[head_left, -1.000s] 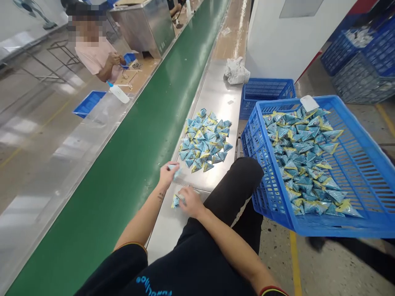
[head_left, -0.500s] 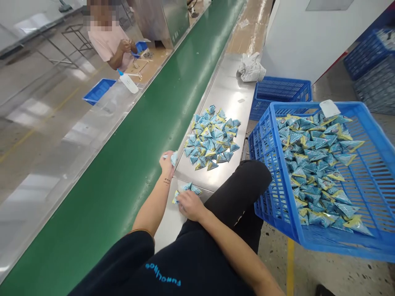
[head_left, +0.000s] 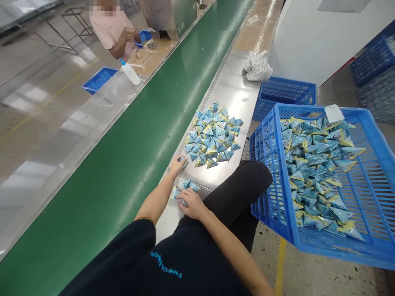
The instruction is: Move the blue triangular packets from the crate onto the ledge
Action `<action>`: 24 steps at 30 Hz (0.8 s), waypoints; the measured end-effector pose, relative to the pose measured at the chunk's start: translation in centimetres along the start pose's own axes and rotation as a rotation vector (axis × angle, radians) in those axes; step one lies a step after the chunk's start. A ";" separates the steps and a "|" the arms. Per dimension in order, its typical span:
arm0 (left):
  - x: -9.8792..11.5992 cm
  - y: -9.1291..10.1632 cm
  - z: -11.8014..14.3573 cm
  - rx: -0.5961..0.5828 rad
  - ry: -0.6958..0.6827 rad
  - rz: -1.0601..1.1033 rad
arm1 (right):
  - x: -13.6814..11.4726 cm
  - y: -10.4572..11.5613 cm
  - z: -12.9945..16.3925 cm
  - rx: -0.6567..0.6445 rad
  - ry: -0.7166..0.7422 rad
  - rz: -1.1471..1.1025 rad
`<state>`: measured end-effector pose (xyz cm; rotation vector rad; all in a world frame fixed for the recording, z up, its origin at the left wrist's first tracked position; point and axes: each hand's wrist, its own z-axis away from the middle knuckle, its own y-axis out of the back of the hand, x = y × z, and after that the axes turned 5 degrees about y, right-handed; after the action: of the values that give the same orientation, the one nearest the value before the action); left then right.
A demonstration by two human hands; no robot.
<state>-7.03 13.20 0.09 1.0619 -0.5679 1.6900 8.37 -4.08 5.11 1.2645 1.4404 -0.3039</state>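
Left hand [head_left: 178, 164]: pinching one packet [head_left: 182, 159], at 7 o'clock of pile [head_left: 214, 136].
Right hand [head_left: 191, 203]: fingers pressed together on small packets [head_left: 185, 188], worktop [head_left: 228, 92].

Blue crate [head_left: 375, 164] cut off at right edge, packet under right hand [head_left: 193, 204] mostly covered (print unreadable)

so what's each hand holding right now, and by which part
The left hand pinches one small blue packet by its edge. The right hand rests on the small packets without clearly lifting any.
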 end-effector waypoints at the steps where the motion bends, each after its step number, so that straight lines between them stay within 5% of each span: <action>1: -0.1 -0.4 -0.2 -0.005 0.028 0.009 | 0.0 0.0 0.0 -0.026 0.018 -0.005; 4: -0.3 -1.2 -0.3 -0.025 0.101 0.047 | 0.0 -0.1 0.0 -0.055 0.001 -0.018; 7: 0.0 -0.7 0.3 -0.041 0.130 0.063 | -0.3 0.0 0.0 0.059 -0.122 -0.045; 10: 0.2 1.6 2.4 -0.041 0.101 0.050 | -0.4 0.3 -0.1 0.241 -0.209 -0.150; 12: 0.0 3.6 4.9 -0.077 0.086 0.020 | -0.2 0.5 -0.4 0.486 -0.364 -0.271; 14: -0.5 5.3 8.1 -0.271 0.097 -0.048 | 0.5 0.7 -0.8 0.757 -0.580 -0.382; 16: -1.2 6.2 11.4 -0.587 0.093 -0.137 | 1.3 0.7 -1.2 0.925 -0.733 -0.462; 18: -1.8 6.0 14.0 -0.702 0.016 -0.191 | 1.9 0.6 -1.6 0.959 -0.771 -0.529; 20: -1.8 5.2 15.1 -0.661 -0.071 -0.250 | 2.2 0.3 -1.7 0.944 -0.769 -0.617; 24: -0.1 3.4 13.6 -0.737 -0.225 -0.468 | 2.2 -0.1 -1.6 0.923 -0.733 -0.907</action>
<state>-4.99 1.34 7.21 0.7547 -0.9129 0.8408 7.82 -1.76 3.80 0.8766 1.1180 -1.9907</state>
